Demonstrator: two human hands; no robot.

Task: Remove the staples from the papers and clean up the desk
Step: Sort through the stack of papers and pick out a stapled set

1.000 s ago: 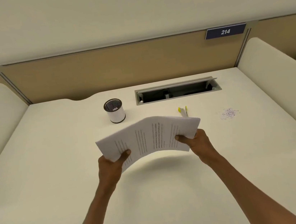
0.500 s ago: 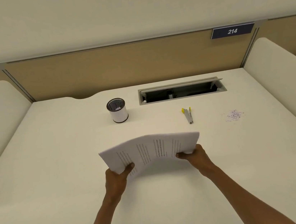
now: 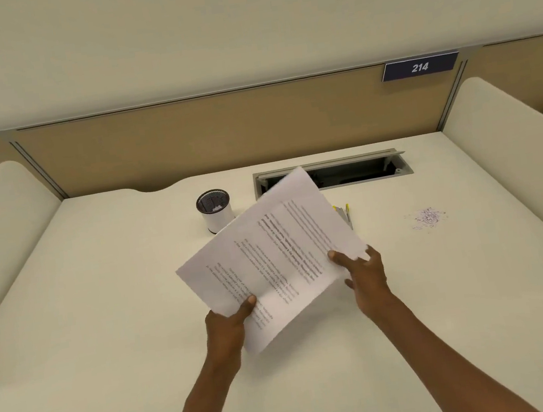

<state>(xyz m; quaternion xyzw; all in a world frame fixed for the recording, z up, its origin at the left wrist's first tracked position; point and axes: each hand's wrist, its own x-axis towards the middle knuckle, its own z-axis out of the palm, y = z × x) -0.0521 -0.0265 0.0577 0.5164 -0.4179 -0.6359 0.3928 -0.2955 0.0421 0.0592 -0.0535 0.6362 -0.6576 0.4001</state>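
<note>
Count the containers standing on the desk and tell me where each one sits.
1. A mesh cup with a white band stands upright on the desk, toward the back and left of the recessed cable tray. The held papers cover part of the desk, so another could be hidden.

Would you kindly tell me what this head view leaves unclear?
- Papers: print motion-blurred, unreadable; staples too small to see.
- Yellow tool: mostly hidden behind the papers.
- Cup: contents too small to identify.
- Right hand: fingers behind the sheets.
- Desk slot: interior dark.
</note>
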